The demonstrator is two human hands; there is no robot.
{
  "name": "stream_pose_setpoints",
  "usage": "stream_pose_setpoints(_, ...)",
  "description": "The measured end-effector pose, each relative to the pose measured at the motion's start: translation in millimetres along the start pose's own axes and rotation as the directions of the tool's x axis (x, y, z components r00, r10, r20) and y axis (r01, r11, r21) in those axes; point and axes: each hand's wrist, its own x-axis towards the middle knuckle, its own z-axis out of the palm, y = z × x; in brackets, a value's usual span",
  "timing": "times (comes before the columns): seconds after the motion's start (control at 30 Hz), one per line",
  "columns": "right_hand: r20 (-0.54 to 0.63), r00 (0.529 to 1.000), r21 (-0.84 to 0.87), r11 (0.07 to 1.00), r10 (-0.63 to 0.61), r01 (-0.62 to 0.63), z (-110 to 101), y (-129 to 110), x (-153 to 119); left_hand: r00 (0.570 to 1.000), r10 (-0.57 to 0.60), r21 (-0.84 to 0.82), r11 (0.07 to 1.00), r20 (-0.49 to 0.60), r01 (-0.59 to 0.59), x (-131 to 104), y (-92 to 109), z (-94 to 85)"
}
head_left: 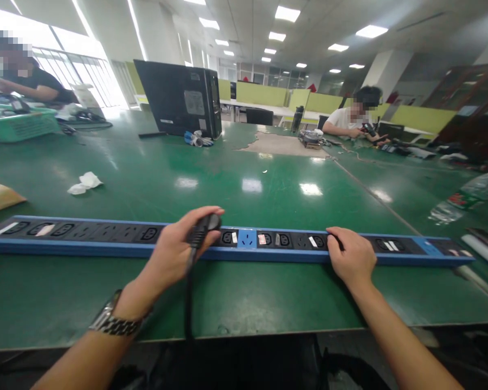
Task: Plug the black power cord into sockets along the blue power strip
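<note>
A long blue power strip (284,255) lies across the green table in front of me, its black face lined with sockets and a few small white labels. My left hand (168,253), with a metal watch on its wrist, is closed round a black power plug (203,230) above the strip's middle. From the plug, a thick black cord (188,303) hangs down past the table's near edge. Further right, my right hand (353,260) is closed over the strip, its fingers curled over the sockets and partly hidden.
Beyond the strip stand a black computer case (174,97) and a crumpled blue-grey glove (198,138). Tissues (87,182) and a green basket (22,124) are on the left. A plastic bottle (467,195) lies at right. Two people sit across the table.
</note>
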Motion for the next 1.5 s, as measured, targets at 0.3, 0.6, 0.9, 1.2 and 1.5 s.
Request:
stream_pose_setpoints(0.3, -0.011, 1.000, -0.013, 1.000, -0.003, 0.003, 0.3, -0.3, 1.3, 0.980, 0.020, 0.199, 0.978, 0.197, -0.060, 13.7, 15.2, 61.3)
stream_pose_setpoints(0.6, 0.059, 0.998, 0.046, 0.998, 0.038, -0.041, -1.0, -0.1, 0.0, 0.959, -0.028, 0.198, 0.980, 0.281, -0.030, 16.5, 13.7, 53.0)
stream_pose_setpoints(0.9, 0.512, 0.851, 0.553, 0.714, 0.115, -0.429, -58.2, -66.1, 56.8, 0.985, 0.143, -0.178, 0.976, 0.099, -0.124, 45.0, 66.7, 77.4)
stream_pose_setpoints(1.2, 0.681, 0.727, 0.123, 0.966, 0.083, -0.226, -67.5, -83.2, 61.8, 0.944, 0.066, 0.190, 0.973, 0.322, -0.133, 35.5, 60.5, 107.7)
stream_pose_setpoints(1.5, 0.709, 0.703, -0.159, 0.984, 0.054, 0.085, -62.1, -97.1, 69.4, 0.916, 0.089, 0.376, 0.893, 0.390, -0.247, 22.3, 56.4, 114.5)
